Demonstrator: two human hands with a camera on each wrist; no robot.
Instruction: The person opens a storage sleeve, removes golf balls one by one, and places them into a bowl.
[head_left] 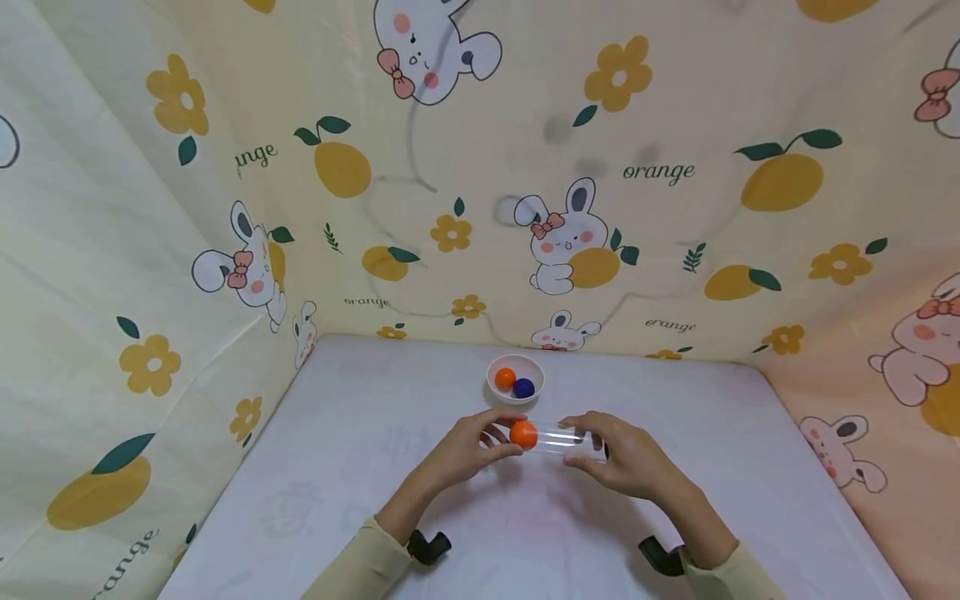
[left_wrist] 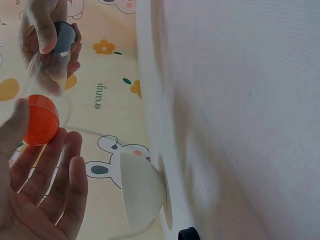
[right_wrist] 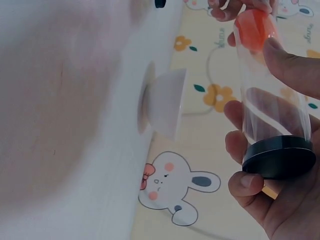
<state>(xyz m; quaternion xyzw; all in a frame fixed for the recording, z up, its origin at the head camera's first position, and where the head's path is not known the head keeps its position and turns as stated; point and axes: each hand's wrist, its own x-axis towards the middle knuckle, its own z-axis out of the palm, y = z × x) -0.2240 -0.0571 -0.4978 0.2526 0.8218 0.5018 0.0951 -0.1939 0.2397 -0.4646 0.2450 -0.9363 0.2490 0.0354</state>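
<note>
A clear plastic tube (head_left: 557, 438) with a black base (right_wrist: 279, 156) lies sideways above the table, gripped by my right hand (head_left: 626, 454) around its base end. At the tube's other end sits an orange ball (head_left: 523, 434), partly inside the mouth. My left hand (head_left: 476, 446) pinches that ball between thumb and fingers. In the left wrist view the thumb presses one side of the orange ball (left_wrist: 42, 120) and the fingertips touch its lower edge. Beyond the hands stands a small white bowl (head_left: 516, 398) holding another orange ball (head_left: 506, 378) and a dark blue ball (head_left: 523, 388).
The white table (head_left: 337, 467) spreads around both hands. A cream curtain (head_left: 480, 150) printed with rabbits and oranges closes off its back and sides. A dark band with a stubby camera mount (head_left: 430, 548) sits on each wrist.
</note>
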